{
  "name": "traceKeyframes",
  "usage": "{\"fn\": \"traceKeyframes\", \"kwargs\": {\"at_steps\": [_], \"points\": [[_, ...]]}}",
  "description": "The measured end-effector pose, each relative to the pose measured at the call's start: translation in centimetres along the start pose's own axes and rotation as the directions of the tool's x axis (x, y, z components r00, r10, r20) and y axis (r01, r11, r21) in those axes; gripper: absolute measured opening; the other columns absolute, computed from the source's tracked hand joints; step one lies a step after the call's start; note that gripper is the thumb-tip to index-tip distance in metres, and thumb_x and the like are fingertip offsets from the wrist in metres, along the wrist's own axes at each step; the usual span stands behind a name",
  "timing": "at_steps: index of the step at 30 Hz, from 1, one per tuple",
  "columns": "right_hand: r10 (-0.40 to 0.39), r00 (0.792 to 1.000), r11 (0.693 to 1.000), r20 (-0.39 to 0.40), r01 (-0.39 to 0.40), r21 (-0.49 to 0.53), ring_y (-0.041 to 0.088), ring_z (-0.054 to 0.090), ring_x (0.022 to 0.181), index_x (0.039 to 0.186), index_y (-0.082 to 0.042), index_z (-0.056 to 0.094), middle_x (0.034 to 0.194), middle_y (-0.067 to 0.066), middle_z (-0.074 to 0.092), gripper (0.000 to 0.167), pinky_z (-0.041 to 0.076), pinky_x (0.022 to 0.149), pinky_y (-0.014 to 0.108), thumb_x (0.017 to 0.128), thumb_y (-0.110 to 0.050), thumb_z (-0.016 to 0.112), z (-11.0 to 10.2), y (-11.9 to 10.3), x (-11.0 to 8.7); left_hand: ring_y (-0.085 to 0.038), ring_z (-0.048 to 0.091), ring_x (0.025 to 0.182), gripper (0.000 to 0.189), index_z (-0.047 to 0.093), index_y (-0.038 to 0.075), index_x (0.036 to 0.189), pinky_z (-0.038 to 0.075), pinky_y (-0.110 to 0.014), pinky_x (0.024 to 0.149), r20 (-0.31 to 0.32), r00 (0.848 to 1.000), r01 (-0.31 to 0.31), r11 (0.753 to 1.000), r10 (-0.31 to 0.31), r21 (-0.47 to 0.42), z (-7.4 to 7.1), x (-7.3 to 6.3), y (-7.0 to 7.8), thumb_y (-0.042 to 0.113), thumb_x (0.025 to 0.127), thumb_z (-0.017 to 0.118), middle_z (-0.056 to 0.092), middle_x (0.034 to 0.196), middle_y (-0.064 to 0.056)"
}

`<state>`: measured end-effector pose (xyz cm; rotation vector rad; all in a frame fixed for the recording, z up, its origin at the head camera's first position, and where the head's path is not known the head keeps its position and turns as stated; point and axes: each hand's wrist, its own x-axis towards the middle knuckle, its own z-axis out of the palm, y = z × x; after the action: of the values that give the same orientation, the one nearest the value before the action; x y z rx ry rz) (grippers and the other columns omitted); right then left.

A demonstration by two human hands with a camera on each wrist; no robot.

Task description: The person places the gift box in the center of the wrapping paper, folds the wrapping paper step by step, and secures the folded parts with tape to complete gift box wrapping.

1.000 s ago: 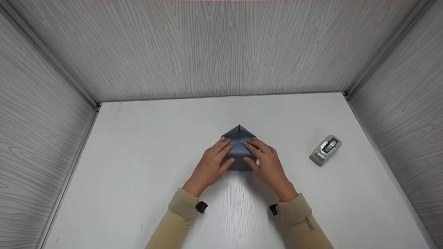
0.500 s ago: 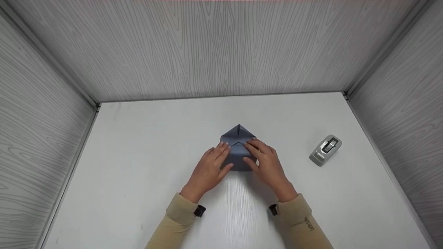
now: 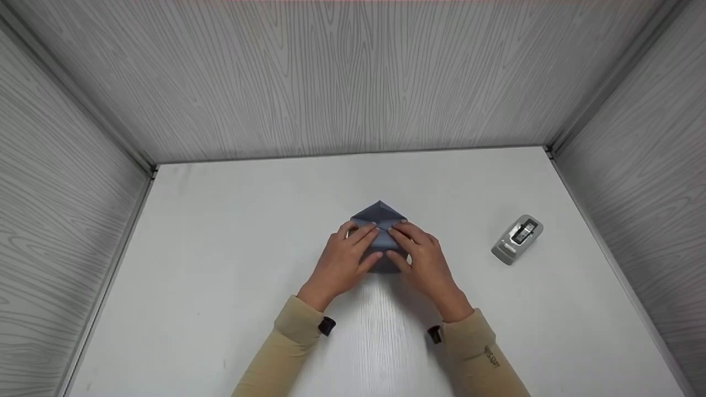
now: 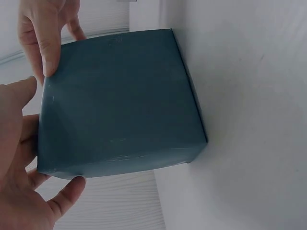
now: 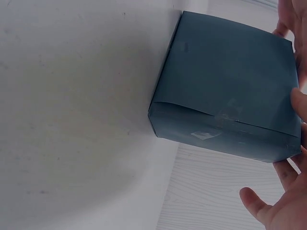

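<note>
A dark blue paper-wrapped box (image 4: pixel 120 103) stands on the white table between the two hands. Seen from the head, its top end has folded paper (image 3: pixel 380 211) rising to a point at the far side. My left hand (image 3: pixel 338 264) rests its fingertips on the folded paper near the middle, its thumb close to the near edge. My right hand (image 3: pixel 430 268) holds the right part of the top, with its thumb on the near face and its fingers over the fold. Creases and a shiny patch (image 5: pixel 205 135) like tape show along one side of the box. The far side is hidden in both wrist views.
A grey tape dispenser (image 3: pixel 517 239) lies to the right of the hands on the white table (image 3: pixel 231 248). Wood-grain panels (image 3: pixel 353 77) close off the back and both sides.
My left hand slid back along the left edge, then moved in, its fingertips now nearer the middle of the folded paper. My right hand has barely moved. The tape dispenser stays put.
</note>
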<state>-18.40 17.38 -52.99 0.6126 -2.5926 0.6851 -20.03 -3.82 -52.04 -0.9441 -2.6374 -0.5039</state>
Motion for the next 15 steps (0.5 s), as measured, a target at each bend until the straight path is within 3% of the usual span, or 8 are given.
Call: {"fn": "traceKeyframes", "kwargs": {"at_steps": [4, 7, 11, 15], "points": [[-0.007, 1.0, 1.0, -0.008, 0.007, 0.0, 0.024, 0.046, 0.131, 0.132, -0.006, 0.062, 0.135, 0.007, 0.055, 0.047, 0.037, 0.103, 0.051, 0.092, -0.029, 0.071, 0.0, 0.0, 0.0, -0.028, 0.044, 0.127, 0.05, 0.058, 0.012, 0.138, 0.044, -0.048, 0.093, -0.006, 1.0, 0.003, 1.0, -0.003, -0.019, -0.1, 0.3, -0.1, 0.045, 0.102, 0.047, 0.054, 0.14, -0.001], [0.0, 1.0, 1.0, -0.004, 0.0, 0.003, 0.024, 0.046, 0.131, 0.132, -0.007, 0.062, 0.136, 0.006, 0.055, 0.046, 0.037, 0.103, 0.051, 0.092, -0.028, 0.071, 0.0, 0.0, 0.0, -0.028, 0.047, 0.125, 0.045, 0.06, 0.011, 0.135, 0.044, -0.049, 0.091, -0.035, 0.999, 0.004, 0.995, -0.008, -0.095, -0.3, 0.5, -0.5, 0.04, 0.103, 0.049, 0.058, 0.136, -0.002], [0.001, 1.0, 1.0, 0.0, -0.001, 0.018, 0.024, 0.046, 0.131, 0.133, -0.007, 0.062, 0.136, 0.006, 0.055, 0.046, 0.037, 0.102, 0.051, 0.092, -0.028, 0.071, -0.1, -0.1, 0.0, -0.025, 0.055, 0.115, 0.029, 0.067, 0.009, 0.123, 0.046, -0.047, 0.089, -0.131, 0.991, 0.012, 0.978, -0.04, -0.208, -0.6, 0.8, -1.2, 0.025, 0.101, 0.057, 0.066, 0.121, -0.003], [-0.004, 1.0, 0.999, -0.006, 0.004, 0.031, 0.024, 0.047, 0.131, 0.133, -0.007, 0.062, 0.136, 0.006, 0.055, 0.047, 0.038, 0.102, 0.051, 0.092, -0.028, 0.071, -0.1, 0.0, 0.1, -0.022, 0.061, 0.1, 0.013, 0.072, 0.008, 0.105, 0.048, -0.042, 0.082, -0.228, 0.969, 0.041, 0.969, -0.098, -0.243, -0.6, 1.6, -2.1, 0.012, 0.096, 0.064, 0.068, 0.102, -0.004]]}}
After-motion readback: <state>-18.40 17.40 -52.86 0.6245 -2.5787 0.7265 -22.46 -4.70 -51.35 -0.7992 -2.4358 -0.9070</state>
